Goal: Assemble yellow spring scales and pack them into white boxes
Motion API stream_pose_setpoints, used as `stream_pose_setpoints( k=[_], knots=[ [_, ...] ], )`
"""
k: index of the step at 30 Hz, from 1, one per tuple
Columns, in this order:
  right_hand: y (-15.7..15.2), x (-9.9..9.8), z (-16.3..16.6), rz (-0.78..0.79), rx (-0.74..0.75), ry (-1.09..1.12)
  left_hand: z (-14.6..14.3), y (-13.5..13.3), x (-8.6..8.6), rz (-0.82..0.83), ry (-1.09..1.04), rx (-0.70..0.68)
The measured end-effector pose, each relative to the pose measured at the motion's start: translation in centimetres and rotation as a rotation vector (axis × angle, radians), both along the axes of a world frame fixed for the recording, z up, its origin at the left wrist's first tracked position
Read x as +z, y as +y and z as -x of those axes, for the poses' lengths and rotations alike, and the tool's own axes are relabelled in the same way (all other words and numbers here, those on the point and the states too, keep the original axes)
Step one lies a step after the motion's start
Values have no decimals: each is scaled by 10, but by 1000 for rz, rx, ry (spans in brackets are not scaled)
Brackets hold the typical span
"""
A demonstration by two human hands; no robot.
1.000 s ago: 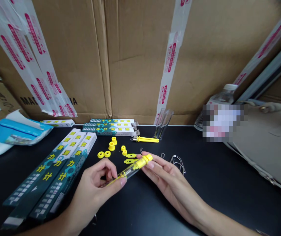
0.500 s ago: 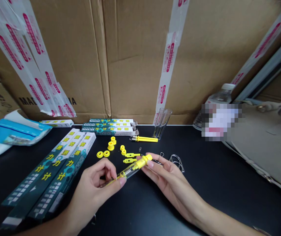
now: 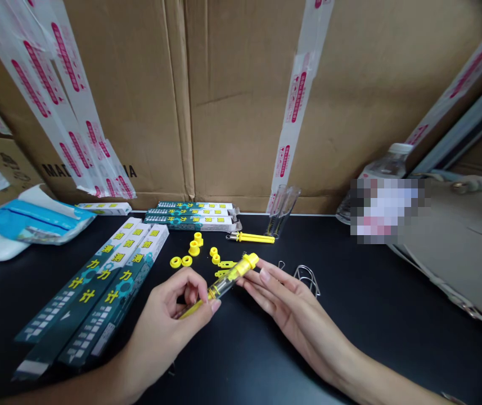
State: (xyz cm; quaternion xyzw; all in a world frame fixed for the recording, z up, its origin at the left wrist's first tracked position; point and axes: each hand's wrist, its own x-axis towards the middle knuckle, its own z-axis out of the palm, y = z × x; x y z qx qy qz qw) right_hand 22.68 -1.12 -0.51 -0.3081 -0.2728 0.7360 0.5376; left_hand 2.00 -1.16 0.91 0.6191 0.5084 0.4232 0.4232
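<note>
Two hands, left hand (image 3: pixel 173 320) and right hand (image 3: pixel 285 301), pinching clear yellow-capped tube (image 3: pixel 229 279)

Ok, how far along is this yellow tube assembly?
Looks done: the yellow cap sits on the clear tube, a yellow strip inside it. In hand: the left hand pinches the strip's end, the right hand steadies the cap end. Seemingly left: loose yellow caps, wire hooks and empty tubes lie on the table.

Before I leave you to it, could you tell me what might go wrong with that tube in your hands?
The tube is held only by the fingers of the left hand and right hand; it could slip. Its yellow cap might pop off among the loose yellow rings. The right hand could brush the wire hooks beside it.
</note>
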Motion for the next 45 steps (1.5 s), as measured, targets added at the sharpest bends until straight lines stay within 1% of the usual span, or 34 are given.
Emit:
stream_pose_setpoints(
  k=[5,10,14,19,23,26,33,38,40,45],
  knots=[
    [1,-2,-1,-43,-7,-33,-1,-3,4,12,31,-54],
    [2,-4,-5,-37,-24,-101,-2,-8,7,5,75,-78],
    [1,-3,-6,-3,-40,-114,-2,-8,6,12,83,-89],
    [0,-2,-6,50,-44,-95,-1,-9,6,-27,88,-92],
    [-1,-3,-8,23,-19,-96,0,-12,7,-32,88,-104],
    [-1,-4,-7,6,-13,-101,-2,-11,7,-28,86,-80],
    [-1,-1,-2,-24,10,-91,-3,-6,1,-32,70,-65],
    [-2,1,-2,-47,38,-82,0,-7,2,-36,68,-69],
    [-2,1,-2,-30,37,-81,-1,-9,4,-45,82,-63],
    [-2,0,-4,52,-20,-53,-3,-10,8,-41,96,-64]
  ],
)
